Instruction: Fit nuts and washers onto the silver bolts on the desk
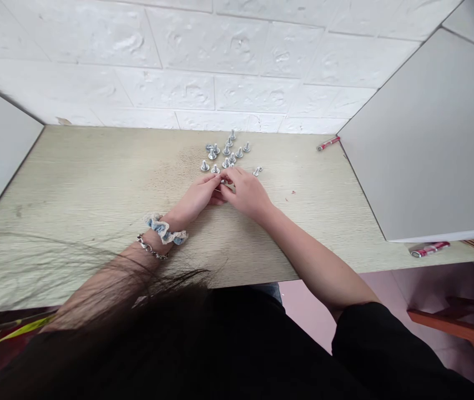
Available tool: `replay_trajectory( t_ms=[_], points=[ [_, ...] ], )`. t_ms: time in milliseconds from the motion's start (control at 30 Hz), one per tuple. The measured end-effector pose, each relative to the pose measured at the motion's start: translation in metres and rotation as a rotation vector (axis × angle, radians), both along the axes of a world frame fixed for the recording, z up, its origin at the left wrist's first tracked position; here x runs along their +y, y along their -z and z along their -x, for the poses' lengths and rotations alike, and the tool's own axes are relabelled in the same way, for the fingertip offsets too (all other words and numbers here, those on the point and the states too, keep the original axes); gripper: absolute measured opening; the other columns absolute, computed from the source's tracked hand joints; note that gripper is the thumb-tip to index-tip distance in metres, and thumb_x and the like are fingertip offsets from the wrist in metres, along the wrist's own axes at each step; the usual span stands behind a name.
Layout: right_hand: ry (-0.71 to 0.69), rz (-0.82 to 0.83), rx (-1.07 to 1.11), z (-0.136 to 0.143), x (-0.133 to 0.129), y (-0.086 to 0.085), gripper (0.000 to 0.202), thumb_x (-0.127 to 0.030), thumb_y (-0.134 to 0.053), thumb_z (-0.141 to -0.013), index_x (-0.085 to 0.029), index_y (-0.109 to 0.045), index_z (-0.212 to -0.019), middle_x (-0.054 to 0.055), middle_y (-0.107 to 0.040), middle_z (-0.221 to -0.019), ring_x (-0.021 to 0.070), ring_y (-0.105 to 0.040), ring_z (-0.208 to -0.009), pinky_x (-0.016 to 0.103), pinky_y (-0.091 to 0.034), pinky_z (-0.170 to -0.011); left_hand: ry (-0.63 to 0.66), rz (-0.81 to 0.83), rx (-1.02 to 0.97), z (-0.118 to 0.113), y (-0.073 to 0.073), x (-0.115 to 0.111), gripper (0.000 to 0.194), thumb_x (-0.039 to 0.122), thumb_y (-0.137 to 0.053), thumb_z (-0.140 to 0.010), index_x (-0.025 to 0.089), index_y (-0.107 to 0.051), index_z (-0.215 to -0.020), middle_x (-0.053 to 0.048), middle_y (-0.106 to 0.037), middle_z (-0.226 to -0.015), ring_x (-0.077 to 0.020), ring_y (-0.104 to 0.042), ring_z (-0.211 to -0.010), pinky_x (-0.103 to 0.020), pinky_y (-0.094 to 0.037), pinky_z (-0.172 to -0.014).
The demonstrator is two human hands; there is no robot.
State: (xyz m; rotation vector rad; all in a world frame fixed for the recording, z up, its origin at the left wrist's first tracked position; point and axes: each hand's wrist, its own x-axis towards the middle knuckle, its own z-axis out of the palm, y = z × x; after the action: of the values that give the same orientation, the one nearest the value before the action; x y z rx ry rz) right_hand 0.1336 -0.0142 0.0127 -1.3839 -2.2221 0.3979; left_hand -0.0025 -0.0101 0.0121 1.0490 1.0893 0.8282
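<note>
Several small silver bolts with wide round bases (226, 150) stand in a loose group on the pale wooden tabletop (95, 183), near the white wall. Just in front of them my left hand (199, 195) and my right hand (247, 191) meet, with fingers closed and fingertips together. A small bit of metal shows between the fingertips, but most of it is hidden. One silver bolt (257, 171) lies tilted beyond the knuckles of my right hand, apart from the group.
A white brick-patterned wall (237, 89) runs along the back. Grey-white panels (428, 139) stand at both sides. One red battery-like cylinder (328, 144) lies by the right panel, another (429, 249) near the front right edge. An orange-red wooden bar (453, 328) is below right.
</note>
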Motion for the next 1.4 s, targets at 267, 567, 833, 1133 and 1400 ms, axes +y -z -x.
replay_trajectory(
  t_ms=[267, 567, 833, 1133, 1400],
  points=[
    [-0.014, 0.018, 0.020, -0.0026, 0.0030, 0.0019, 0.022, -0.021, -0.043, -0.086, -0.016, -0.058, -0.102, 0.008, -0.057, -0.100, 0.0187, -0.053, -0.092, 0.031, -0.039, -0.079, 0.013, 0.039, -0.062, 0.0023, -0.0017, 0.0003, 0.018, 0.025, -0.045, -0.085, 0.013, -0.059, -0.085, -0.004, -0.063, -0.070, -0.0103, -0.061, -0.062, -0.017, -0.047, -0.054],
    [0.029, 0.061, -0.030, -0.0024, 0.0031, -0.0011, 0.021, -0.025, -0.043, -0.089, -0.015, -0.058, -0.100, 0.008, -0.058, -0.099, 0.0189, -0.054, -0.090, 0.030, -0.039, -0.076, 0.010, 0.062, -0.009, -0.0005, -0.0041, -0.0004, 0.016, 0.018, -0.044, -0.086, 0.014, -0.059, -0.082, -0.002, -0.063, -0.067, -0.0083, -0.060, -0.059, -0.015, -0.046, -0.053],
    [0.043, 0.038, -0.042, -0.0044, 0.0039, -0.0030, 0.020, -0.027, -0.044, -0.089, -0.016, -0.060, -0.094, 0.006, -0.060, -0.096, 0.0172, -0.053, -0.086, 0.028, -0.037, -0.073, 0.006, 0.001, 0.088, 0.0001, -0.0074, 0.0000, 0.012, 0.023, -0.044, -0.087, 0.017, -0.053, -0.090, 0.000, -0.061, -0.066, -0.0082, -0.058, -0.051, -0.017, -0.043, -0.047],
    [0.041, 0.039, -0.209, -0.0025, 0.0007, -0.0034, 0.024, -0.031, -0.044, -0.087, -0.017, -0.062, -0.081, 0.006, -0.062, -0.083, 0.0167, -0.054, -0.074, 0.028, -0.033, -0.064, 0.116, -0.393, 0.561, 0.0065, -0.0072, -0.0001, 0.024, 0.026, -0.042, -0.083, 0.018, -0.053, -0.063, 0.003, -0.045, -0.045, -0.0116, -0.045, -0.046, -0.022, -0.035, -0.050],
    [0.041, 0.091, -0.229, -0.0009, -0.0003, -0.0008, 0.020, -0.029, -0.045, -0.084, -0.018, -0.061, -0.081, 0.006, -0.064, -0.084, 0.0179, -0.055, -0.075, 0.027, -0.033, -0.060, 0.196, -0.449, 0.635, 0.0069, -0.0059, 0.0010, 0.024, 0.025, -0.040, -0.081, 0.019, -0.055, -0.063, 0.002, -0.049, -0.050, -0.0133, -0.046, -0.052, -0.023, -0.034, -0.052]
  ],
)
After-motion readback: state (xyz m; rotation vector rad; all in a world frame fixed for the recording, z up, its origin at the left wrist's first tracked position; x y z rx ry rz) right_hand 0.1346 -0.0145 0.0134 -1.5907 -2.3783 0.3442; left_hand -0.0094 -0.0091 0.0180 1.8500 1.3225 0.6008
